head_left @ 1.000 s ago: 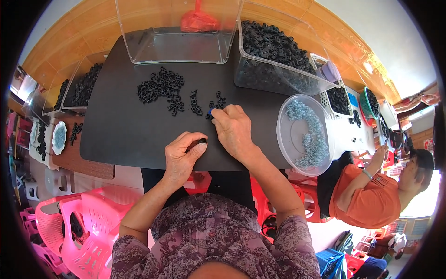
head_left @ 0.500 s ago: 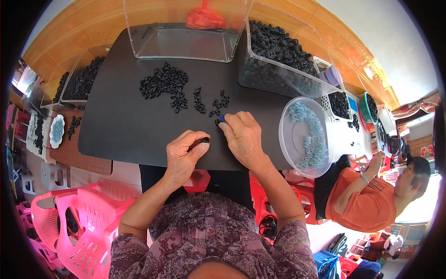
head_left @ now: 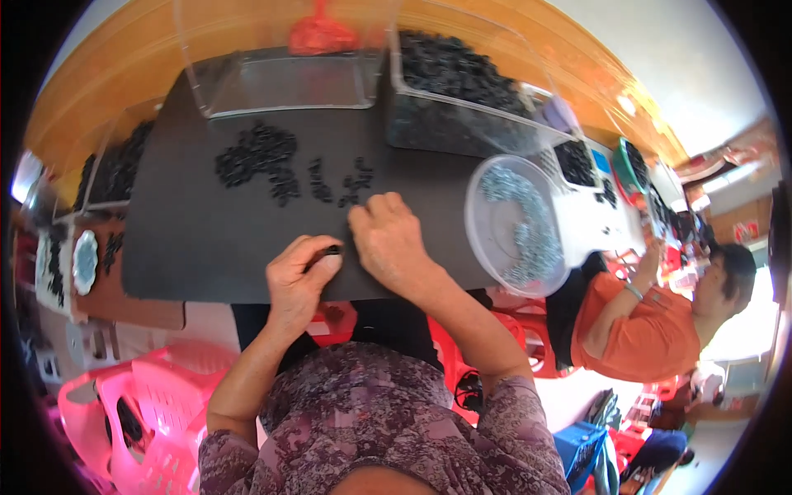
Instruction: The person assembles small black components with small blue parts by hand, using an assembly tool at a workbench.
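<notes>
My left hand pinches a small black plastic part between thumb and forefinger, just above the near side of the dark table. Close beside it on the right is my right hand, its fingers curled down; whatever they grip is hidden behind them. Small rows of black parts lie just beyond my hands. Farther left sits a larger loose heap of the same black parts. A round clear tub to the right holds many small shiny bluish pieces.
A large clear bin full of black parts stands at the back right, and another clear bin with a red bag at the back. A person in orange sits at the right. Pink chairs stand at the left.
The whole view has shifted, so the table and hands appear farther left, with some blur. The blue spot earlier seen at my right fingertips no longer shows. My left hand keeps its black part.
</notes>
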Demonstrator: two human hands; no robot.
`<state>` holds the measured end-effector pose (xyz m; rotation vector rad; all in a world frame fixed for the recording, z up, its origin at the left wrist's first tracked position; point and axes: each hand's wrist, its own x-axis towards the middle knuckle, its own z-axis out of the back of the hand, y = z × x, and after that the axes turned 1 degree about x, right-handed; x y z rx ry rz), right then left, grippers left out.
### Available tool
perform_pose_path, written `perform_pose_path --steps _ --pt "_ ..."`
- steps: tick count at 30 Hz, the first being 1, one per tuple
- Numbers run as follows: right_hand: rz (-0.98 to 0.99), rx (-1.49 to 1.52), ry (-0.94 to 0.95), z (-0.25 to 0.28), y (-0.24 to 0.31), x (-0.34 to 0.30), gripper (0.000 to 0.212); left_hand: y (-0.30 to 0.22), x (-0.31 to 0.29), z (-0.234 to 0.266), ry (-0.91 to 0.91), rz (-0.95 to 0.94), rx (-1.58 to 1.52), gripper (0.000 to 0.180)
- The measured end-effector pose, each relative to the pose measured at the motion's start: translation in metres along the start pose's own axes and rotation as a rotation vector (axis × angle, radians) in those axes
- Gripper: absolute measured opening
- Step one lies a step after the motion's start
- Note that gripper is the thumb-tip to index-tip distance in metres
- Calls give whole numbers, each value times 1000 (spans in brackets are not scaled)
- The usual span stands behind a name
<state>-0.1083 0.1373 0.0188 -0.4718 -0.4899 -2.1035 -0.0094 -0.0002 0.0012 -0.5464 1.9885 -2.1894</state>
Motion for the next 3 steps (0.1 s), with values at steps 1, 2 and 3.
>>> perform_pose_path --steps 1,2,3 --pt "-29 -9 16 -1 -1 -4 15 4 2 -1 12 -24 7 15" --pt "-58 -1 -10 1 -3 -8 17 2 3 -3 29 -24 12 14" --pt "-73 17 -35 -1 0 -10 19 7 2 -1 19 -9 -78 11"
